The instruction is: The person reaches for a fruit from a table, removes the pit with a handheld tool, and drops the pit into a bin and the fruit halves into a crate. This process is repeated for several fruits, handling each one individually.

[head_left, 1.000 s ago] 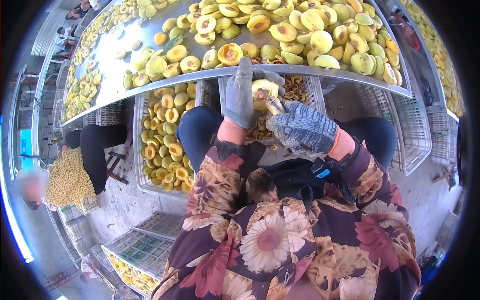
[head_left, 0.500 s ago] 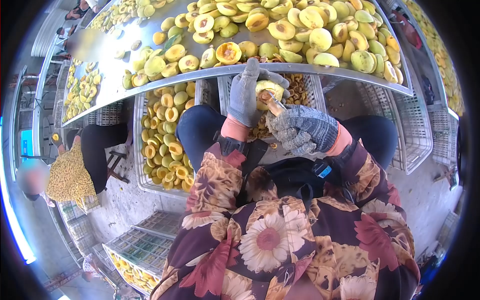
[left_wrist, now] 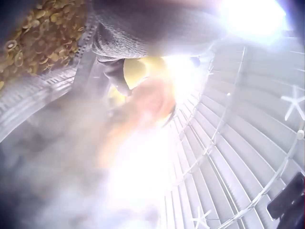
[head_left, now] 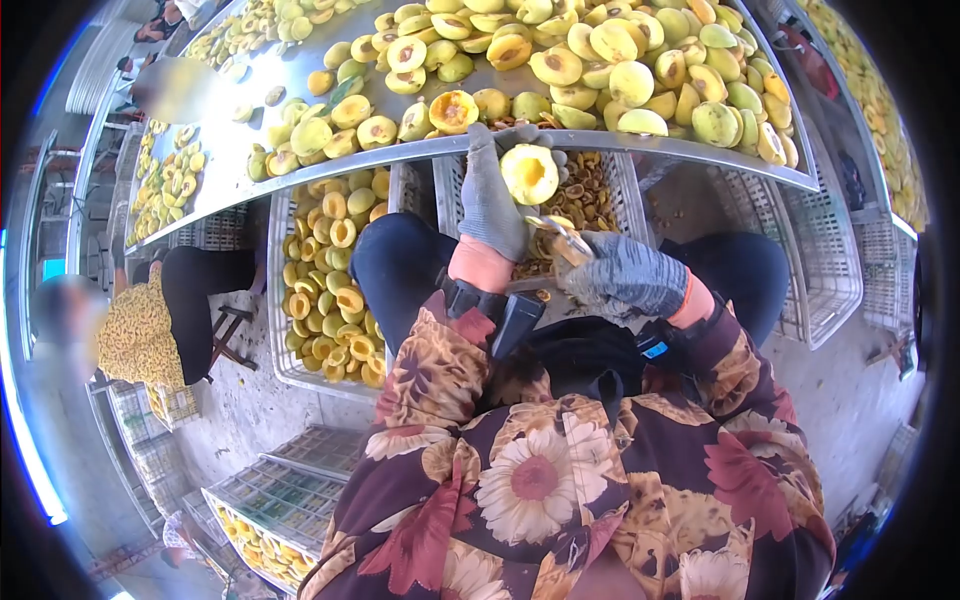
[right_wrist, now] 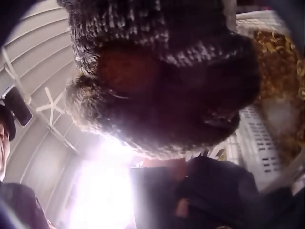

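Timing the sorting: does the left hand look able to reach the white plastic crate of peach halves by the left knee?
Probably yes: the left hand, gripping a yellow peach half, is near the open white plastic crate, nothing between.

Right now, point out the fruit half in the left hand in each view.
Head: fruit half, upper centre, cut face toward the camera, in the left hand.
Left wrist: fruit half, a yellow patch at upper centre, blurred by glare.
Right wrist: not in it.
Shared landmark: the heap of pits, top left in the left wrist view, right edge in the right wrist view.
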The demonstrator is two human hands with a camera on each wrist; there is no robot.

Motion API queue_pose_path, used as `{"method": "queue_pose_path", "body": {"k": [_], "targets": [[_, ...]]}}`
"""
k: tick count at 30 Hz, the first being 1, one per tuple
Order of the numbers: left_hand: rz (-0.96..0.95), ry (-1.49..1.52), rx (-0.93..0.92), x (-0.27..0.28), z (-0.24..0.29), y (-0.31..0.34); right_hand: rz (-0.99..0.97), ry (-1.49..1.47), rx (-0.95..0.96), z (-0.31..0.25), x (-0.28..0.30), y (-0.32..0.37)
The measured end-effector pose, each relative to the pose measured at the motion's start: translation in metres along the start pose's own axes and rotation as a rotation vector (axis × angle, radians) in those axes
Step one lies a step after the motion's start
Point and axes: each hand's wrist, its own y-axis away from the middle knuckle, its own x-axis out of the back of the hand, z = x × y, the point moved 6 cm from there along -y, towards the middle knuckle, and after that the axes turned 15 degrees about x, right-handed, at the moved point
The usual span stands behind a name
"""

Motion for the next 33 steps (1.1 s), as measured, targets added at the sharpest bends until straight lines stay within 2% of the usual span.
{"method": "queue_pose_path", "body": {"k": [1,3,5,6,7,8,9,10,12,14,16,18,20,21,24,25,28,30,32,33], "targets": [[-0.106,0.046,0.014,0.004,0.002,0.0,0.012,0.333,0.026,-0.001,0.007,0.0],[-0.08,-0.445,-0.378,0.011,0.011,-0.002,0.072,0.895,0.002,0.016,0.027,0.004],[-0.022,-0.875,-0.651,0.002,0.035,0.026,0.141,1.407,-0.119,0.052,0.054,0.011],[-0.201,-0.427,-0.327,0.013,0.043,0.028,0.34,1.29,-0.241,0.04,0.057,0.009],[-0.261,0.088,-0.046,0.025,0.049,0.032,0.309,1.284,-0.248,0.042,0.058,0.003],[-0.351,0.399,0.123,0.032,0.058,0.046,0.282,1.276,-0.269,0.045,0.056,-0.002],[-0.215,0.372,-0.058,0.057,0.07,0.051,0.264,1.256,-0.25,0.047,0.051,-0.005],[-0.279,0.429,-0.062,0.07,0.09,0.065,0.262,1.251,-0.245,0.036,0.043,-0.007],[-0.084,0.363,-0.18,0.123,0.124,0.086,0.231,1.283,-0.262,0.035,0.041,-0.011],[0.721,-1.373,-0.692,0.191,0.161,0.109,0.158,1.355,-0.304,0.047,0.045,-0.013],[0.961,-0.89,-0.381,0.295,0.17,0.107,0.079,1.353,-0.348,0.058,0.042,-0.011],[1.121,-0.393,-0.073,0.383,0.167,0.098,0.051,1.317,-0.422,0.062,0.039,-0.012],[1.147,-0.566,-0.111,0.441,0.189,0.077,-0.008,1.347,-0.469,0.072,0.037,-0.012],[1.154,-0.653,-0.131,0.443,0.203,0.067,-0.034,1.363,-0.495,0.075,0.036,-0.013],[1.415,-1.188,-0.321,0.434,0.249,0.035,-0.084,1.358,-0.525,0.072,0.031,-0.023],[1.395,-1.418,-0.45,0.433,0.261,0.019,-0.086,1.36,-0.526,0.069,0.028,-0.027],[1.267,-1.546,-0.36,0.431,0.265,-0.01,-0.105,1.381,-0.568,0.062,0.019,-0.032],[1.178,-1.176,-0.294,0.412,0.262,-0.009,-0.064,1.384,-0.572,0.055,0.021,-0.027],[1.226,-0.986,-0.52,0.443,0.265,-0.014,-0.027,1.357,-0.504,0.05,0.021,-0.029],[1.256,-0.923,-0.668,0.437,0.272,-0.004,0.081,1.327,-0.494,0.041,0.02,-0.033]]}}
